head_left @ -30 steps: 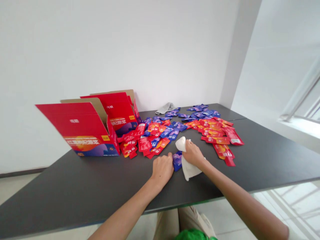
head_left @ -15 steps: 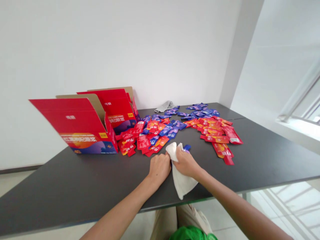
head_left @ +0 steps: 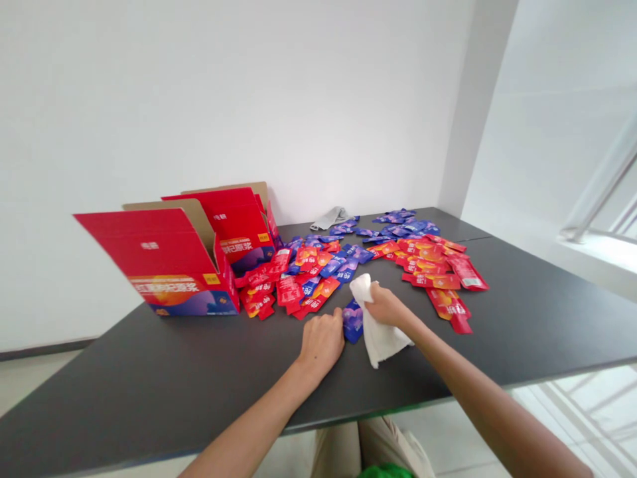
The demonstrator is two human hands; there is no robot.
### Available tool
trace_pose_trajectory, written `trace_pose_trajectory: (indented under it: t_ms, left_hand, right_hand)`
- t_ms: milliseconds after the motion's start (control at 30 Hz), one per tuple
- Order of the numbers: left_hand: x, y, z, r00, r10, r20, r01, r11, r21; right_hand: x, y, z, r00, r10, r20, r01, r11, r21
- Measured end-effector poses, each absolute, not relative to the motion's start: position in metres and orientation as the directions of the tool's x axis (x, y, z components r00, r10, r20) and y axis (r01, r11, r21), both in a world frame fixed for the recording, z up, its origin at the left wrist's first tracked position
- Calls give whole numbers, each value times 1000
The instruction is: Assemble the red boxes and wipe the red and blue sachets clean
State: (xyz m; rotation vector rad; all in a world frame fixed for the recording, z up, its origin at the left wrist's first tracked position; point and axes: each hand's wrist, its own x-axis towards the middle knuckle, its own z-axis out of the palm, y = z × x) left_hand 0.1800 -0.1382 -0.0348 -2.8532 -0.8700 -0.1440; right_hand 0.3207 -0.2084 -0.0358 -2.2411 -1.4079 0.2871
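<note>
Close to the table's front edge, my left hand (head_left: 322, 338) is closed on the left side of a blue-purple sachet (head_left: 353, 322). My right hand (head_left: 385, 307) grips a white cloth (head_left: 380, 340), which bunches above the fingers and hangs down below them. The cloth is at the sachet's right side and hides part of it. Beyond both hands lies a mixed pile of red and blue sachets (head_left: 314, 279). To the right, red sachets (head_left: 425, 263) are spread in overlapping rows, with blue sachets (head_left: 405, 227) behind them.
Two red printed cartons stand at the left with raised flaps, a front carton (head_left: 184, 292) and a rear carton (head_left: 243, 245). A grey cloth (head_left: 332, 218) lies at the back of the black table (head_left: 209, 385), near the white wall. A window is at the right.
My right hand and the white cloth have moved right and slightly up, away from my left hand. More of the blue-purple sachet shows now. The whole view has shifted slightly.
</note>
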Motion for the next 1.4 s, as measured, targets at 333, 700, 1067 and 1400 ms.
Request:
trace_pose_trajectory:
  t_ms: [333, 700, 1067, 1400]
  left_hand:
    - [182, -136, -37, 834, 534, 137, 549, -826, -128]
    - [183, -135, -38, 836, 533, 134, 548, -823, -150]
    - [168, -99, -21, 578, 664, 475, 708, -697, 112]
    - [163, -29, -8, 287, 731, 619, 771, -559, 304]
  right_hand:
    - [322, -202, -37, 457, 885, 89, 797, -363, -483]
    - [306, -204, -36, 388, 913, 121, 861, -313, -401]
    - [354, -206, -46, 656, 740, 149, 707, -533, -466]
    - [352, -204, -50, 630, 766, 129, 704, -493, -511]
